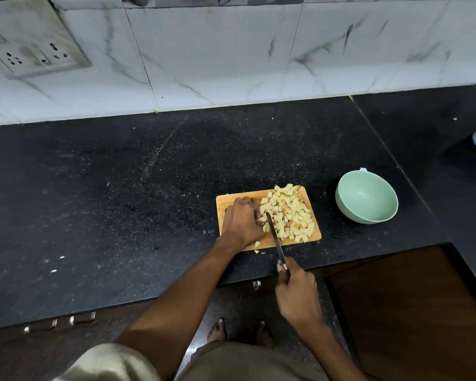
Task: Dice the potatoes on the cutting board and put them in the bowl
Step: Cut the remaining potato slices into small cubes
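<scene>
Left hand [242, 220] curls over the last uncut potato piece at the rectangular wooden cutting board [221, 200]'s left edge, right hand [297, 290] grips the dark-handled knife [274, 237], pale potato cubes [289, 213] piled toward the right edge nearest the empty mint-green bowl [366, 200].

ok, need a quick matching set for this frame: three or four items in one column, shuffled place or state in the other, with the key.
Items:
1. pale green round bowl
2. pale yellow potato cubes
3. long dark-handled knife
4. white wall socket plate

States:
A. gripped in the right hand
B. empty, on the black counter right of the wooden cutting board
C. on the tiled wall, upper left
D. heaped on the board beside the left hand

Pairs: 1-B, 2-D, 3-A, 4-C
</scene>
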